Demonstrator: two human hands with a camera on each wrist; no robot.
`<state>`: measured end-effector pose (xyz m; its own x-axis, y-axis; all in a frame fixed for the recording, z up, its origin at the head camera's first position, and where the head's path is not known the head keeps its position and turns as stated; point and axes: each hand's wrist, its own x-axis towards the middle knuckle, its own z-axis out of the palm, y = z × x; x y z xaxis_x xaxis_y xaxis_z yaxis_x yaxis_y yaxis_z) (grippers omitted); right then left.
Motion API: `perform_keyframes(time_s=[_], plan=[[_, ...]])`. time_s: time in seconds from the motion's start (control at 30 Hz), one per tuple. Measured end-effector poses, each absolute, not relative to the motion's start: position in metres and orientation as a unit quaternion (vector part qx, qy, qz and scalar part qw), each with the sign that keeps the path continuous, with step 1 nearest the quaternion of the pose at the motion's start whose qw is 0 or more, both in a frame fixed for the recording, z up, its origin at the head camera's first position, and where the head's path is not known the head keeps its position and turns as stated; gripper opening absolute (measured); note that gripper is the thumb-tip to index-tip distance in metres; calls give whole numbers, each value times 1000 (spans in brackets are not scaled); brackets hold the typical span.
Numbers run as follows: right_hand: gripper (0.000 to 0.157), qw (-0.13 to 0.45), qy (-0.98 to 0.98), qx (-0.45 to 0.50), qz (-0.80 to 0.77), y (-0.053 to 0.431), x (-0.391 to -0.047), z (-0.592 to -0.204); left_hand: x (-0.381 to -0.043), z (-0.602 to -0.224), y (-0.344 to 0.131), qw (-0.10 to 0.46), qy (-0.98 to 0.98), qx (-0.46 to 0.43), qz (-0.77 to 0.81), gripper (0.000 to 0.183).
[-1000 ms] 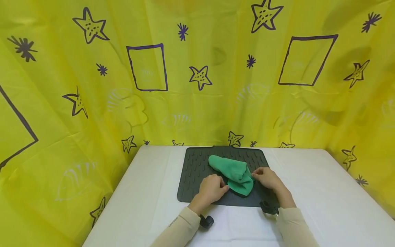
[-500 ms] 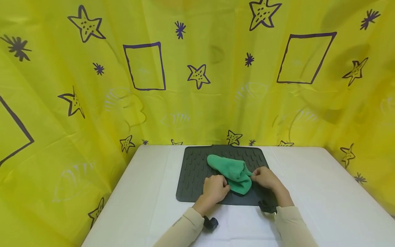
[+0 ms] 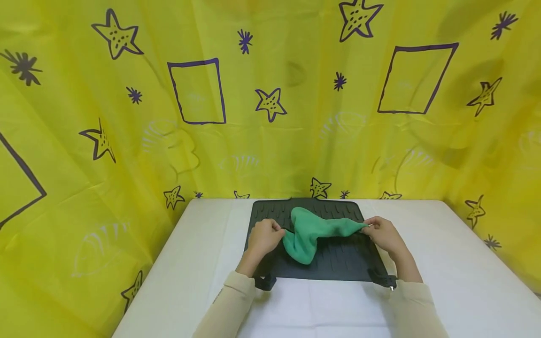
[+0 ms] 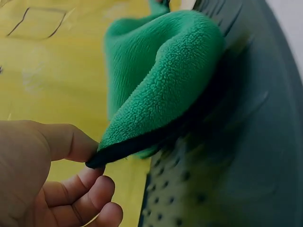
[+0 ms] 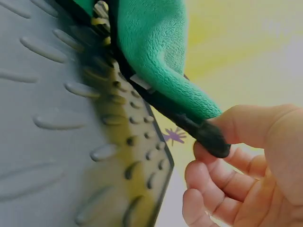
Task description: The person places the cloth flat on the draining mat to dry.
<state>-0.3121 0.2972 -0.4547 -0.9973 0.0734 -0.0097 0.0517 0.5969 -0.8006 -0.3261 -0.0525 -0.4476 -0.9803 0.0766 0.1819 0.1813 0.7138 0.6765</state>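
A green plush cloth (image 3: 310,231) with a dark edging is stretched between both hands over a dark ridged mat (image 3: 338,263). My left hand (image 3: 265,236) pinches one corner between thumb and forefinger; in the left wrist view the black edge of the cloth (image 4: 156,94) runs out from the fingertips. At the other side my right hand (image 3: 383,234) pinches the opposite corner, drawn out to a narrow point. The right wrist view shows that corner of the cloth (image 5: 161,56) with its black border and a small white tag (image 5: 142,82). The cloth's middle sags in folds.
The mat lies on a white-covered table (image 3: 211,263). Behind and at the sides hangs a yellow curtain (image 3: 245,155) with starfish and square outlines. A black wrist-worn device (image 3: 265,282) sits below the left hand, another black device (image 3: 382,278) below the right.
Both hands have moved apart, the left to the left, the right to the right and slightly up. The bunched cloth has been pulled out wider between them.
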Motion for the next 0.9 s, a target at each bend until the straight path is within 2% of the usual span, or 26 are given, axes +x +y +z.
perform_keyframes(time_s=[0.33, 0.63, 0.77, 0.9], plan=[[43, 36, -883, -61, 463, 315, -307, -454, -340, -444, -90, 93, -910, -15, -404, 15], [45, -14, -894, -53, 444, 322, -304, -453, -347, -448, -107, 103, -902, 21, -418, 20], [42, -32, -897, -42, 439, 322, -305, -453, -349, -453, -110, 77, -901, 5, -426, 22], [35, -46, -898, -34, 435, 322, -306, -453, -350, -458, -116, 14, -910, -47, -412, 28]])
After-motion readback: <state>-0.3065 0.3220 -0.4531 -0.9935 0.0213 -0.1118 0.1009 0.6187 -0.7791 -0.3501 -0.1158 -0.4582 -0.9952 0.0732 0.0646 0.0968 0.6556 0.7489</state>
